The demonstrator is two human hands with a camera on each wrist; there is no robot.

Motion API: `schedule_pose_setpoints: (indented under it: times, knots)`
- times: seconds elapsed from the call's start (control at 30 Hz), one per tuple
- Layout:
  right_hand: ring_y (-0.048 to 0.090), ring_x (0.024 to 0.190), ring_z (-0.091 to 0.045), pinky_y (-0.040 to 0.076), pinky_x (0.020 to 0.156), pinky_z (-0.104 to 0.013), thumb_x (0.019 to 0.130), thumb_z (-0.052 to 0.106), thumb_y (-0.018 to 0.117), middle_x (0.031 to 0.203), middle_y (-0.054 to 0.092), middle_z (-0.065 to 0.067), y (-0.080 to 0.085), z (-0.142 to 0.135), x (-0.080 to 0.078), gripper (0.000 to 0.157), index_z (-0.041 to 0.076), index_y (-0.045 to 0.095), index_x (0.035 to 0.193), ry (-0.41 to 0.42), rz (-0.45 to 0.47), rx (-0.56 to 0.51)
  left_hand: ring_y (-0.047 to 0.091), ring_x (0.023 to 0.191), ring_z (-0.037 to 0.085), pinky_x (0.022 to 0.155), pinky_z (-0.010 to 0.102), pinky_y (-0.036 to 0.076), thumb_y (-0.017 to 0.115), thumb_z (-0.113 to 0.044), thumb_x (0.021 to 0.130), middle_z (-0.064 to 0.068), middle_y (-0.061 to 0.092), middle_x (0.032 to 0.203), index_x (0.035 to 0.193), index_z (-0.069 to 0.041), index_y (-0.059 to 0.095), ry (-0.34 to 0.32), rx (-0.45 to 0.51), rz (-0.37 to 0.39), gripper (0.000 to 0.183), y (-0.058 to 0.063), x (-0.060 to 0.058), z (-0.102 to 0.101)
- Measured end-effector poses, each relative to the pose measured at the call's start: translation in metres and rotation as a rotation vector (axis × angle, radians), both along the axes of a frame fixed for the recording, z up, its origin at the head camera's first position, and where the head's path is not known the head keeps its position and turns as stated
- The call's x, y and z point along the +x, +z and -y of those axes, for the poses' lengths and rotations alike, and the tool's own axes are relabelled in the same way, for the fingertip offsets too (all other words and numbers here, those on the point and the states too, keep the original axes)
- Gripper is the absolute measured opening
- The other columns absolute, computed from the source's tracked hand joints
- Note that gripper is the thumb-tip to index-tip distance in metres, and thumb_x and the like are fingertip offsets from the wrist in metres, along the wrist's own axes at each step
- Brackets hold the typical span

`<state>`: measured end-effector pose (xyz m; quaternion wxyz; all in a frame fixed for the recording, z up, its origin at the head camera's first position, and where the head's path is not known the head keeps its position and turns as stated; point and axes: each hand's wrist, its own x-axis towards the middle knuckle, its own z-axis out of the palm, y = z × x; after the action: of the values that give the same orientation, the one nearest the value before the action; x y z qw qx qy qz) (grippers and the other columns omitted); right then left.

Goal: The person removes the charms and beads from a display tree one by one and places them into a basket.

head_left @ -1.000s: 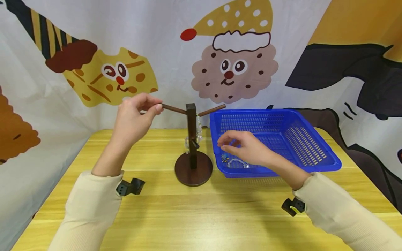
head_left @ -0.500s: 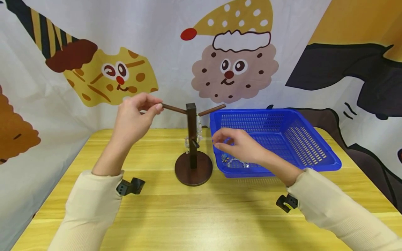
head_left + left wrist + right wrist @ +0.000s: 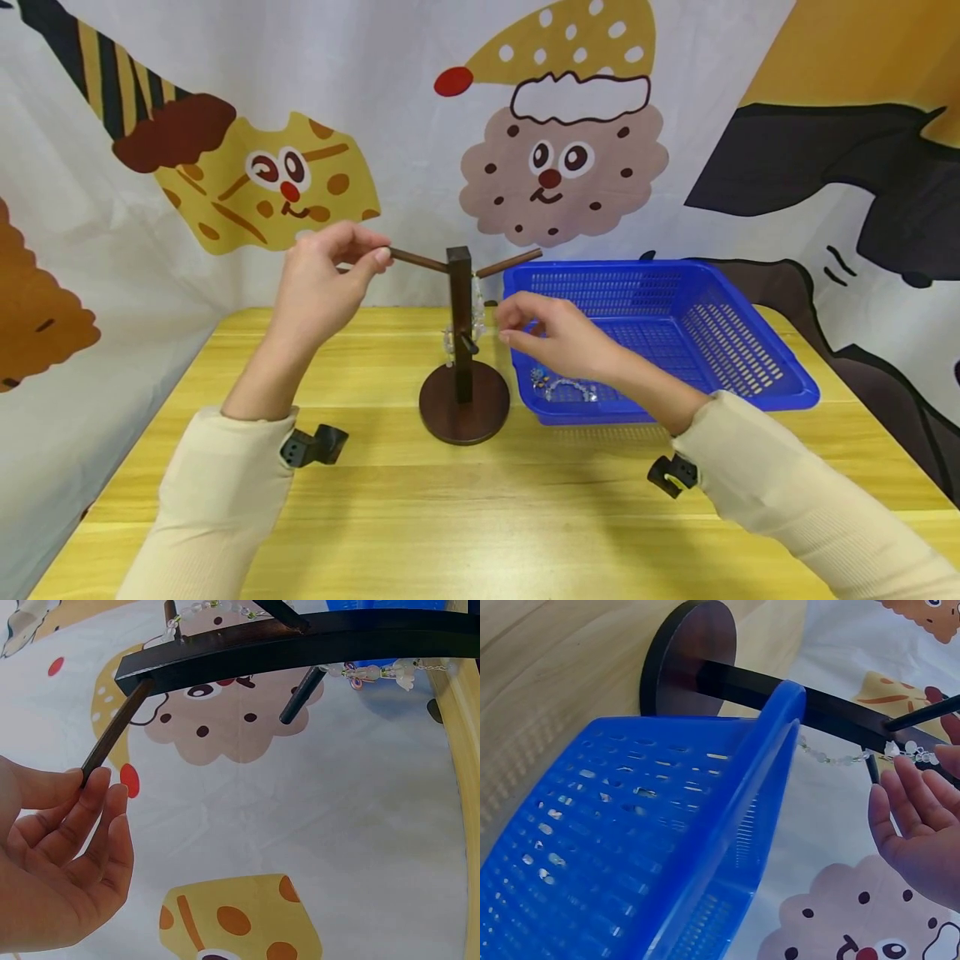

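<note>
My left hand (image 3: 318,279) pinches the tip of the upper left peg (image 3: 420,260) of a dark wooden jewelry stand (image 3: 461,375). The left wrist view shows thumb and fingers meeting at that peg's end. One clear beaded bracelet (image 3: 478,308) hangs from the upper right peg (image 3: 510,263); another beaded bracelet (image 3: 449,346) hangs lower, left of the post. My right hand (image 3: 562,337) hovers over the near-left rim of a blue basket, fingers loosely curved, no held item visible. In the right wrist view, its fingertips (image 3: 907,766) overlap the hanging beads; contact is unclear.
The blue plastic basket (image 3: 780,398) stands right of the stand, holding a clear beaded bracelet (image 3: 570,389) and a small blue flower-like ornament (image 3: 538,377) in its near-left corner. A printed cartoon cloth (image 3: 405,150) hangs behind the wooden table (image 3: 450,517).
My right hand has moved left and slightly up, from over the basket toward the stand. The left hand keeps its pinch on the peg; the stand and basket stay put.
</note>
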<state>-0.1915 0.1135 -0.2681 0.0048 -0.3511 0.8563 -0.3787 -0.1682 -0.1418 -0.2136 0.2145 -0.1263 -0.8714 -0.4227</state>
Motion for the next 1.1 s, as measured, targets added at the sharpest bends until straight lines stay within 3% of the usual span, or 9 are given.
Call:
schedule_pose_setpoints:
  times: [0.53,0.77,1.1]
  knots:
    - [0.057,0.076,-0.016,0.046,0.069,-0.032,0.089,0.006,0.058,0.087,0.062,-0.005,0.007,0.015,-0.003,0.020,0.000,0.059,0.108,-0.006,-0.019,0.002,0.062,0.077,0.020,0.056,0.027,0.035,0.059,-0.011,0.089,0.013,0.068,0.085,0.095,0.000,0.066,0.001,-0.007,-0.022,0.014,0.000,0.000,0.000]
    - [0.052,0.068,-0.016,0.046,0.064,-0.031,0.089,0.007,0.059,0.081,0.059,-0.002,0.004,0.019,-0.004,0.012,0.002,0.059,0.099,-0.017,-0.031,-0.001,0.062,0.078,0.021,0.057,0.027,0.036,0.059,-0.010,0.089,0.012,0.068,0.085,0.095,0.000,0.066,0.004,-0.006,-0.020,0.014,-0.001,-0.001,0.000]
    - [0.051,0.069,-0.015,0.045,0.066,-0.035,0.089,0.009,0.059,0.078,0.058,-0.001,0.004,0.018,-0.003,0.004,0.005,0.058,0.089,-0.023,-0.013,-0.017,0.062,0.078,0.021,0.060,0.029,0.036,0.059,-0.010,0.089,0.013,0.068,0.085,0.094,0.001,0.066,-0.004,0.000,-0.024,0.014,-0.001,-0.001,0.000]
